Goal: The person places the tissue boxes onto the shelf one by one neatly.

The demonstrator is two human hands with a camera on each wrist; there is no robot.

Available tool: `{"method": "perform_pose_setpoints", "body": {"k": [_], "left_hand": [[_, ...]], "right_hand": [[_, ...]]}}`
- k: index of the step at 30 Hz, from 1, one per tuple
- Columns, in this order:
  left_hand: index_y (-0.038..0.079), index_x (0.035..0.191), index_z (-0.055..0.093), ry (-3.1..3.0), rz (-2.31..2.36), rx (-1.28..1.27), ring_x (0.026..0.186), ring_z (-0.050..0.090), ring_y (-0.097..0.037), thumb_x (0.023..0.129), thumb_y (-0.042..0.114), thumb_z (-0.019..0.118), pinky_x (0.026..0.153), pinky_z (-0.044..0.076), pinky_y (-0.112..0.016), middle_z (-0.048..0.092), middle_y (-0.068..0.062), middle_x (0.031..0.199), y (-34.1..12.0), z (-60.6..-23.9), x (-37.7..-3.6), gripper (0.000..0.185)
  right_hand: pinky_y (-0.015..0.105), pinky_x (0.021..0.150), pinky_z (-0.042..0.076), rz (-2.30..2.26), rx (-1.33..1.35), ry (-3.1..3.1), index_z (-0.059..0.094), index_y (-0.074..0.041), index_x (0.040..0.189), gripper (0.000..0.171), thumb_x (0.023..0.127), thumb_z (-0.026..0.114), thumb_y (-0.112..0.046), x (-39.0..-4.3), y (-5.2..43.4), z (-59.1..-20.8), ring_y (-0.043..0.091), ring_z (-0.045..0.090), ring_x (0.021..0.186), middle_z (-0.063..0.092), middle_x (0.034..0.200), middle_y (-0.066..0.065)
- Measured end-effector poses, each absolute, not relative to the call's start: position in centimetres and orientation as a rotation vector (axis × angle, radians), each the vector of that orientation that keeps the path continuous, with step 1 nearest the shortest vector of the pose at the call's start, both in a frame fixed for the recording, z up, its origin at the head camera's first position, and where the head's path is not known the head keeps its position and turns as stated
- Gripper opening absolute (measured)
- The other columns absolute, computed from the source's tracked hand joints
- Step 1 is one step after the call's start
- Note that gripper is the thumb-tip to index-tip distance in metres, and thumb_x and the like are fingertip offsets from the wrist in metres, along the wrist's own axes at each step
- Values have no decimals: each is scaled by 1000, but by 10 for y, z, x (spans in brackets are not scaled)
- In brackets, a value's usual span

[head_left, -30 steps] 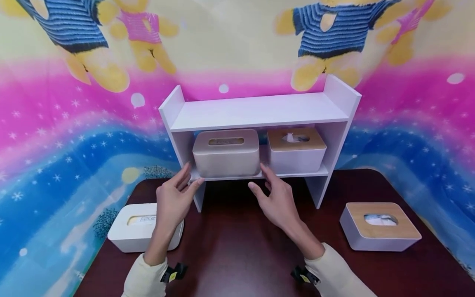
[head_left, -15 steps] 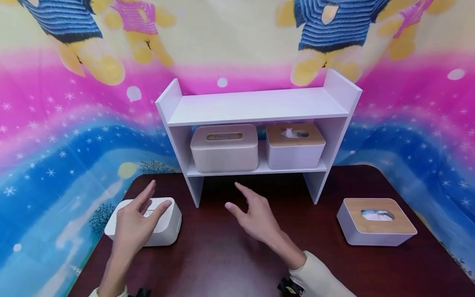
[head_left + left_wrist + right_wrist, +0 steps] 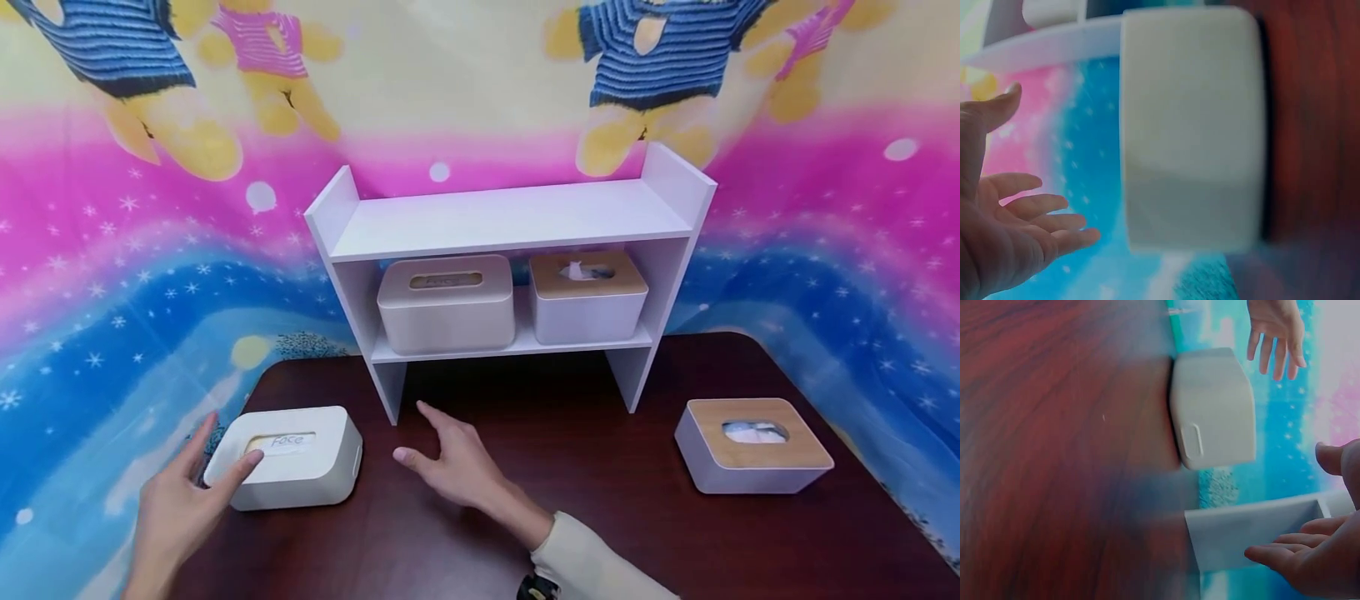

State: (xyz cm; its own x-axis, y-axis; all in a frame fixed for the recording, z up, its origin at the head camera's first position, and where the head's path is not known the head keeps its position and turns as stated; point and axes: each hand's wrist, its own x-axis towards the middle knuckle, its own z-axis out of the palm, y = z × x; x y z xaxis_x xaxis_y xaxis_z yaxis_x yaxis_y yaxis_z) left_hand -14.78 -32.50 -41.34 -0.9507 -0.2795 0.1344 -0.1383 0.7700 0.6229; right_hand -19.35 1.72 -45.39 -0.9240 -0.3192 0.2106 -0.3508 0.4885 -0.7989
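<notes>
A white tissue box [image 3: 300,454] marked "Face" lies on the dark table at the left. My left hand [image 3: 183,500] is at its left end with thumb and fingers spread, the thumb overlapping the lid in the head view. To the box's right, my right hand [image 3: 457,462] hovers over the table, fingers extended and holding nothing. In the left wrist view the box's plain side [image 3: 1191,131] stands apart from the spread fingers. Seen from the right wrist, the box's end [image 3: 1213,409] shows a small oval mark, with the left hand [image 3: 1277,337] beyond it.
A white two-tier shelf [image 3: 517,218] stands at the back of the table [image 3: 570,517]. Its lower tier bears a beige tissue box [image 3: 447,312] and a wood-lidded one [image 3: 587,304]. Another wood-lidded tissue box [image 3: 753,446] lies at the right. A printed cloth [image 3: 480,100] hangs behind.
Both hands have come away from the beige box on the shelf and moved left and down. The left hand has passed over the white box to its left end.
</notes>
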Motion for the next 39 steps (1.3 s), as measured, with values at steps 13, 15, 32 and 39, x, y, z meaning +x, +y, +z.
{"method": "perform_pose_setpoints", "body": {"k": [13, 15, 32, 39], "left_hand": [[13, 169, -17, -3061, -1020, 267, 146, 33, -67, 106, 60, 59, 110, 47, -69, -4, -37, 173, -375, -435, -163, 110], [8, 167, -20, -3099, -1026, 220, 147, 33, -66, 106, 60, 59, 107, 51, -65, -4, -38, 172, -378, -438, -166, 112], [3, 171, -4, -3080, -1293, 368, 145, 54, -47, 104, 59, 65, 91, 66, -36, 30, -38, 167, -365, -460, -161, 112], [3, 171, 16, -3056, -1268, 374, 136, 61, -45, 101, 54, 72, 84, 67, -37, 52, -36, 152, -347, -465, -147, 104]], "right_hand": [[39, 126, 43, 1507, 687, -2796, 43, -10, 165, 85, 99, 76, -50, -187, -36, -471, 23, 49, 154, 50, 167, 10], [37, 126, 43, 1508, 701, -2812, 41, -10, 166, 86, 98, 76, -50, -187, -43, -473, 21, 48, 155, 48, 168, 9], [31, 124, 44, 1505, 691, -2871, 37, -11, 168, 90, 97, 79, -47, -178, -66, -479, 18, 47, 154, 44, 169, 13], [42, 120, 49, 1468, 570, -2744, 43, 0, 163, 78, 101, 76, -36, -166, -56, -482, 31, 53, 150, 48, 164, 21]]}}
